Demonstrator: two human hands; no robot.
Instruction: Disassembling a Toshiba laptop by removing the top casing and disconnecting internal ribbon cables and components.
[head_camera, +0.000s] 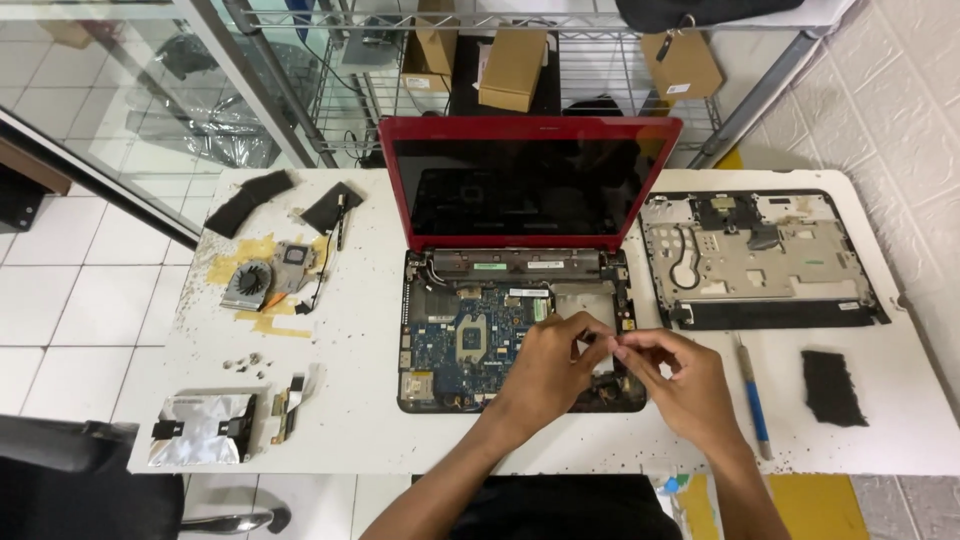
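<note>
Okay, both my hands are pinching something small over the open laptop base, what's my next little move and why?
Probably set that small piece down by the loose screws at the table's left. Your left hand and right hand meet fingertip to fingertip over the exposed motherboard, where a dropped part could vanish. What they pinch is too small to identify.

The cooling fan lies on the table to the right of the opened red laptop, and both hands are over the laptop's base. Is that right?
Not quite. In the head view the cooling fan lies to the left of the red laptop, on yellow tape; the removed cover panel is on the right. The left hand and right hand are indeed over the laptop's base.
</note>
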